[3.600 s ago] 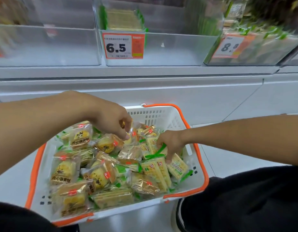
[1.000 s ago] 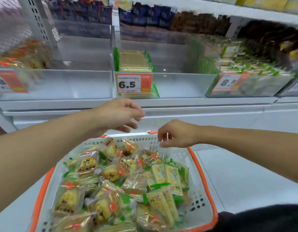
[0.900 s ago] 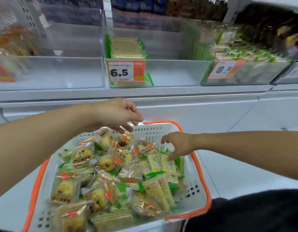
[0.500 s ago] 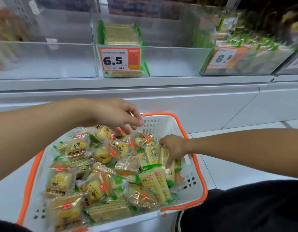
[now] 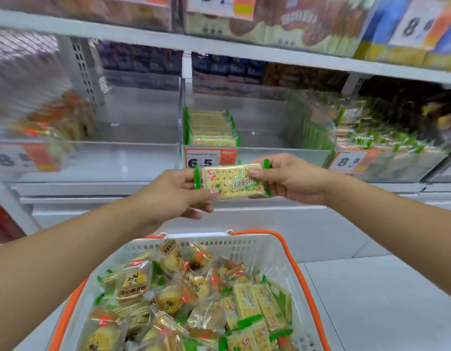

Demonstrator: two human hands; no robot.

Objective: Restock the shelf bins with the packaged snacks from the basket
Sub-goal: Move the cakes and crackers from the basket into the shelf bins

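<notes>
A green-edged cracker pack [image 5: 232,182] hangs in the air in front of the shelf, held flat between both hands. My left hand [image 5: 173,196] pinches its left end and my right hand [image 5: 290,177] pinches its right end. Just behind it stands the clear middle bin [image 5: 282,148] with a 6.5 price tag [image 5: 209,158] and a row of the same cracker packs [image 5: 210,127] at its left side. Below, the white basket with orange rim [image 5: 290,257] holds several cracker packs and yellow pastry packs [image 5: 135,285].
A clear bin [image 5: 105,158] at the left holds a few orange-labelled packs. The right bin [image 5: 396,160], tagged 8.8, is full of green packs. An upper shelf [image 5: 244,50] carries more snack boxes. Pale floor [image 5: 384,300] lies right of the basket.
My right hand lifted a cracker pack out of the basket up to the shelf front. My left hand rose and took its other end. The view tilted up toward the shelves.
</notes>
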